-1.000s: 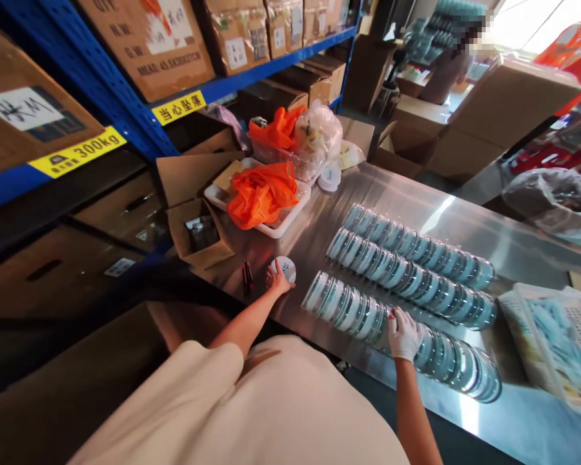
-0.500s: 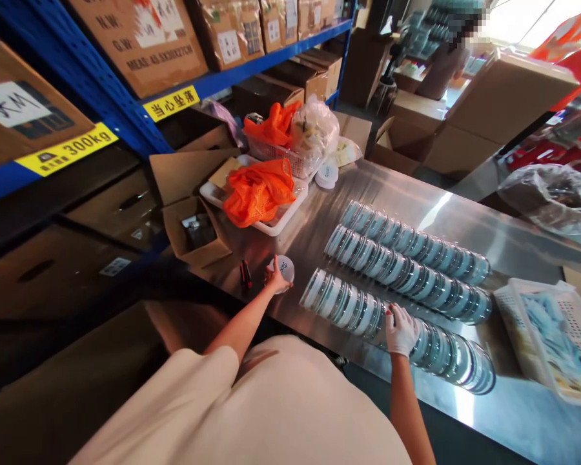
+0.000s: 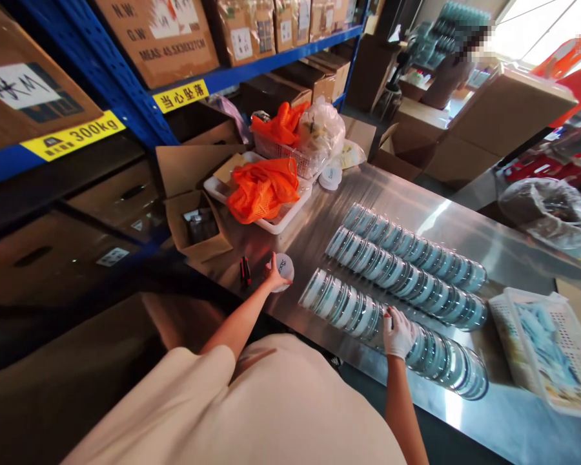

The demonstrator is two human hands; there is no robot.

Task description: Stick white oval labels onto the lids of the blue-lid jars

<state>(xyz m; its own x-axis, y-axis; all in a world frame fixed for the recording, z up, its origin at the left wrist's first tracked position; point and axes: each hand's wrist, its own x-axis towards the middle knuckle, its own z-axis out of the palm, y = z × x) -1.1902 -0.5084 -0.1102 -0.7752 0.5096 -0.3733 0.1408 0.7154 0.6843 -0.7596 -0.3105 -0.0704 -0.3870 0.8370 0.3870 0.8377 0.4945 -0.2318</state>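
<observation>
Three rows: clear petri dishes (image 3: 401, 258) stand on edge, packed along the steel table (image 3: 465, 223).
Right hand (image 3: 397, 332): gloved, fingers curled onto the nearest row (image 3: 392, 329) by the table's near edge.
Left hand (image 3: 274, 278): bare, fingertips pinching a round white lid (image 3: 284, 266) near the left corner, beside a black marker (image 3: 244, 271).
Risk: a sideways push could probably topple the nearest row off the near edge.
Far end: orange mesh bags (image 3: 264, 187) in a white tray (image 3: 275, 226).

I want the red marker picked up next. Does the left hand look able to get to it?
Probably yes: the left hand rests on a small white lid right beside the red marker, with bare steel table between them.
</observation>
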